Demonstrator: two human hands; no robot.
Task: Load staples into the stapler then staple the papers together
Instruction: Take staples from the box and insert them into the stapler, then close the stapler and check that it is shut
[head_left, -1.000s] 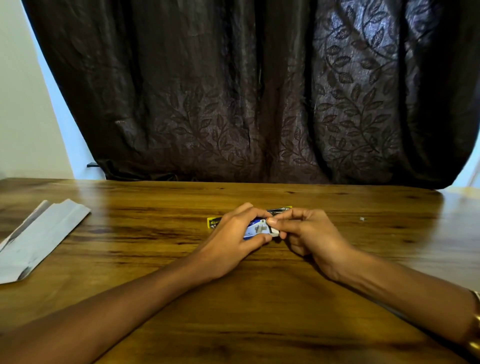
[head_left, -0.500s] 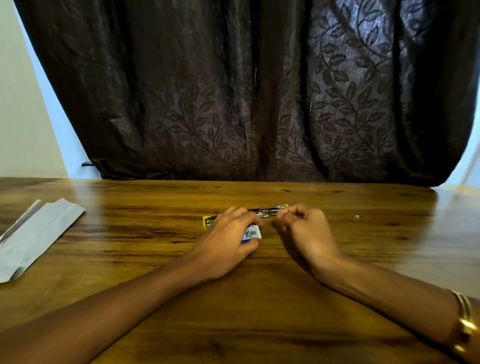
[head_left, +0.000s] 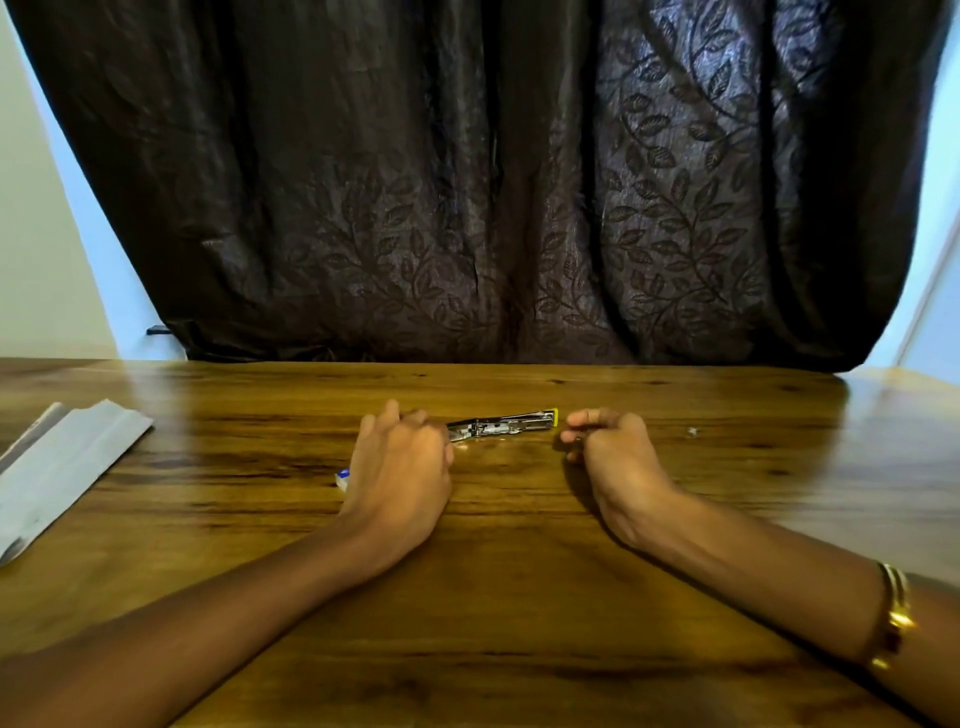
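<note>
A metal stapler (head_left: 506, 425) with a yellow tip lies across the middle of the wooden table (head_left: 493, 597). My left hand (head_left: 400, 467) rests palm down with its fingers curled over the stapler's left end. A corner of the blue and white staple box (head_left: 343, 477) peeks out at this hand's left edge. My right hand (head_left: 615, 457) is just right of the stapler's yellow tip, apart from it. Its thumb and fingertips are pinched on something tiny that looks like a strip of staples. Grey papers (head_left: 62, 467) lie at the far left.
A dark leaf-patterned curtain (head_left: 467, 182) hangs behind the table's far edge. A tiny metal bit (head_left: 692, 431) lies on the wood to the right of my right hand. A gold bangle (head_left: 893, 618) sits on my right wrist.
My hands have come apart. The left one has let the staple box down and gone to the stapler's left end. The right one has drawn away to the right, still pinched.
</note>
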